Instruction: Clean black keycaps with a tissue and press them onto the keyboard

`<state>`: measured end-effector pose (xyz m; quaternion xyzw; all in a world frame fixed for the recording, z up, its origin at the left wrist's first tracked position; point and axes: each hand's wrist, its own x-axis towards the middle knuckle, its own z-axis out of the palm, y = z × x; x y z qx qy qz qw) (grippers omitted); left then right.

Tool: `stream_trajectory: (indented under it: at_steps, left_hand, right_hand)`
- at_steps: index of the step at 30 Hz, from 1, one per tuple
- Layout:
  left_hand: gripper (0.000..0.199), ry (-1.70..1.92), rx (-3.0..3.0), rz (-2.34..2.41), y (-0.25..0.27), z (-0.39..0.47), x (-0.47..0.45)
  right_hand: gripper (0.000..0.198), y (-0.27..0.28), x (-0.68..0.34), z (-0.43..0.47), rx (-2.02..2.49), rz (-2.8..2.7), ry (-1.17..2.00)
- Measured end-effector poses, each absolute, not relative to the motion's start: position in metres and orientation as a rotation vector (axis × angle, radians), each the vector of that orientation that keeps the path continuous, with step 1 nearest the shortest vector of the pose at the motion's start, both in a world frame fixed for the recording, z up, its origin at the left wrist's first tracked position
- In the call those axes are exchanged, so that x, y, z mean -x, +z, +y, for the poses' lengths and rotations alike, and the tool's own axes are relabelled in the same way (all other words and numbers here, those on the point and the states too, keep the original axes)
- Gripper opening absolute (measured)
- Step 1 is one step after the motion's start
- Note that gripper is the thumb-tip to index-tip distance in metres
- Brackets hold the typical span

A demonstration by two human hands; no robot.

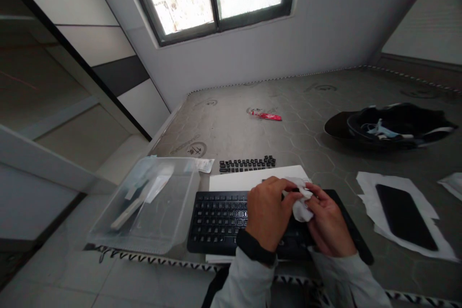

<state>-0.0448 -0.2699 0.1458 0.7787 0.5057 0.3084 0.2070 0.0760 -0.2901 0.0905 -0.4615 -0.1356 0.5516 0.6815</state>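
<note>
Over a black keyboard [220, 216], my left hand [269, 211] and my right hand [330, 224] come together on a crumpled white tissue [302, 209]. Both sets of fingers pinch it, and whether something small sits inside its folds is hidden. The keyboard lies across a white sheet or board [231, 183]; its left part shows bare key sockets with the caps off. Behind it, loose black keycaps [247, 164] stand in rows on the mat. My hands cover much of the keyboard's right half.
A clear plastic box [151, 221] with some items inside stands to the left, by a small white packet [205, 165]. Rightward, a black phone [406, 216] lies on white tissue [368, 185]. Farther back are a dark cap-like helmet [346, 127] and a red packaged item [267, 115].
</note>
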Motion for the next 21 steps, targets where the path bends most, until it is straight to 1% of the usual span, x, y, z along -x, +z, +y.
stream_trajectory:
  at_steps: [4,7,13,17,21]
  left_hand:
    - [0.012,0.844,-2.192,1.366,0.143,-0.269,0.044]
    - [0.018,0.804,-2.229,1.328,0.142,-0.269,0.045]
    - [0.022,0.797,-2.272,1.309,0.149,-0.272,0.045]
    - [0.021,0.837,-2.249,1.315,0.152,-0.274,0.043]
    - [0.027,0.871,-2.218,1.346,0.151,-0.274,0.041]
  right_hand:
    - [0.037,0.087,-0.078,-0.288,0.935,-0.177,1.318]
    - [0.038,0.085,-0.08,-0.287,0.904,-0.127,1.358]
    - [0.034,0.087,-0.084,-0.29,0.922,-0.226,1.397]
    - [0.028,0.091,-0.082,-0.293,0.937,-0.284,1.441]
    - [0.025,0.095,-0.081,-0.294,0.897,-0.336,1.509]
